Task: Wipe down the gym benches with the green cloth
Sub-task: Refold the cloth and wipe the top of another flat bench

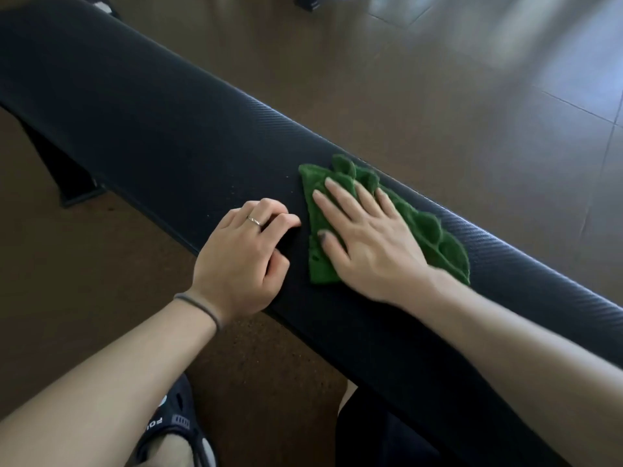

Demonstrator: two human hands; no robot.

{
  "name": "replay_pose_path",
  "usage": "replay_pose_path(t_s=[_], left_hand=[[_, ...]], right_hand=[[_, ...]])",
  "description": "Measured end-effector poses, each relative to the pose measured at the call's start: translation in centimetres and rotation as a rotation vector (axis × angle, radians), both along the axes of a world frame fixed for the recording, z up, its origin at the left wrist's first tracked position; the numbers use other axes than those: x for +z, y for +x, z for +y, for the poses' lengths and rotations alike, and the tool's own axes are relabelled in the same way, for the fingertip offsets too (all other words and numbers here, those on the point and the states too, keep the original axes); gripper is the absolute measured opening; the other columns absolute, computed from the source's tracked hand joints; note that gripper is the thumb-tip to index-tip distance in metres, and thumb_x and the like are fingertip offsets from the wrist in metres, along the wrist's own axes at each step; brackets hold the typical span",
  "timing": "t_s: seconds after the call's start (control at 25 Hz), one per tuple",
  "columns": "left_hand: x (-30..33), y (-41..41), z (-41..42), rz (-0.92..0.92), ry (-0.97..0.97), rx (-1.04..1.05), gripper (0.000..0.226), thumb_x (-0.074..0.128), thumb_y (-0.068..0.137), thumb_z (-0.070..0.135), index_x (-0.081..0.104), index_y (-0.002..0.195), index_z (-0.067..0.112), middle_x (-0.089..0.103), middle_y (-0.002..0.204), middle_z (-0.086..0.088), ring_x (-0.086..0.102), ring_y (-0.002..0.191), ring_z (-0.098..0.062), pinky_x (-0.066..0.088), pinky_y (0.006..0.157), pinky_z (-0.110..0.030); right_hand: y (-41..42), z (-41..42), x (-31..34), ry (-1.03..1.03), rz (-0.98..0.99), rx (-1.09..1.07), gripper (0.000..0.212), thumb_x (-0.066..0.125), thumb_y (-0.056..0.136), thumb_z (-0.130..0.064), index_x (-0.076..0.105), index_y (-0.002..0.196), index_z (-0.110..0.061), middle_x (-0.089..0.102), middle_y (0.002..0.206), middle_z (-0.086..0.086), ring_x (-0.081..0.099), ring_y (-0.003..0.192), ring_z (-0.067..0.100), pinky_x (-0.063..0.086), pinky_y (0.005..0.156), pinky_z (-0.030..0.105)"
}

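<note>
A long black padded gym bench [141, 129] runs from the upper left to the lower right. The green cloth [435, 234] lies crumpled on its top, about midway along. My right hand [367, 241] lies flat on the cloth with fingers spread, pressing it to the pad. My left hand [242, 254] rests on the bench's near edge just left of the cloth, fingers curled, holding nothing; it wears a ring and a hair tie on the wrist.
Brown floor lies on both sides of the bench. A black bench leg [67, 170] stands at the left under the pad. My foot in a dark sandal [175, 429] is at the bottom, next to my dark-clad knee [377, 433].
</note>
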State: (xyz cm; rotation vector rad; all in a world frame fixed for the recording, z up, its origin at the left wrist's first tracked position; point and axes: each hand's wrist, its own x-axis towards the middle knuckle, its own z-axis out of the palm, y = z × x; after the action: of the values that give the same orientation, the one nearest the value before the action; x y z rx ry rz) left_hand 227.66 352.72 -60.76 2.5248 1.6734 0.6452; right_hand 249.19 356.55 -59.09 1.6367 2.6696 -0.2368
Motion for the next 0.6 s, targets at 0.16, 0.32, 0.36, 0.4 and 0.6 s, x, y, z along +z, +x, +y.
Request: replay_pose_path(t_s=[0.16, 0.32, 0.36, 0.4, 0.6], left_hand=[[-0.3, 0.2, -0.3, 0.008, -0.002, 0.024, 0.043, 0.044, 0.086, 0.016, 0.063, 0.123, 0.008, 0.057, 0.122, -0.006, 0.056, 0.106, -0.025, 0.045, 0.094, -0.037], [-0.3, -0.1, -0.3, 0.007, -0.01, 0.052, 0.04, 0.045, 0.087, 0.014, 0.062, 0.123, 0.009, 0.055, 0.121, -0.007, 0.054, 0.102, -0.027, 0.047, 0.091, -0.043], [-0.2, 0.0, -0.1, 0.017, -0.011, 0.046, 0.039, 0.046, 0.088, 0.015, 0.061, 0.123, 0.01, 0.054, 0.122, -0.006, 0.053, 0.102, -0.027, 0.046, 0.091, -0.043], [-0.1, 0.1, -0.1, 0.022, -0.025, 0.022, 0.038, 0.045, 0.089, 0.017, 0.059, 0.124, 0.011, 0.053, 0.122, -0.006, 0.053, 0.103, -0.026, 0.046, 0.092, -0.043], [2.1, -6.0, 4.5, -0.004, -0.056, -0.041, 0.029, 0.043, 0.092, 0.021, 0.064, 0.109, 0.011, 0.061, 0.107, -0.009, 0.06, 0.097, -0.031, 0.05, 0.089, -0.045]], right_hand=[[-3.4, 5.9, -0.3, -0.024, 0.03, -0.063, 0.062, 0.022, 0.106, -0.05, 0.016, 0.165, -0.033, 0.008, 0.174, -0.006, 0.005, 0.16, 0.027, 0.003, 0.128, 0.049], [-2.6, -0.9, -0.1, -0.009, 0.057, -0.047, 0.063, 0.023, 0.105, -0.048, 0.021, 0.164, -0.026, 0.013, 0.173, -0.002, 0.011, 0.159, 0.031, 0.008, 0.128, 0.052], [-1.7, -3.9, 0.1, -0.015, 0.056, -0.022, 0.063, 0.023, 0.105, -0.048, 0.022, 0.164, -0.026, 0.013, 0.173, -0.002, 0.01, 0.159, 0.031, 0.009, 0.128, 0.052], [-0.9, -6.6, 0.3, -0.036, 0.042, -0.001, 0.063, 0.022, 0.106, -0.049, 0.02, 0.165, -0.027, 0.011, 0.173, -0.003, 0.007, 0.16, 0.029, 0.008, 0.129, 0.051], [-0.9, -7.1, 0.5, -0.05, -0.027, 0.0, 0.064, 0.017, 0.105, -0.053, 0.012, 0.165, -0.033, 0.004, 0.173, -0.008, 0.002, 0.16, 0.024, 0.005, 0.129, 0.05]])
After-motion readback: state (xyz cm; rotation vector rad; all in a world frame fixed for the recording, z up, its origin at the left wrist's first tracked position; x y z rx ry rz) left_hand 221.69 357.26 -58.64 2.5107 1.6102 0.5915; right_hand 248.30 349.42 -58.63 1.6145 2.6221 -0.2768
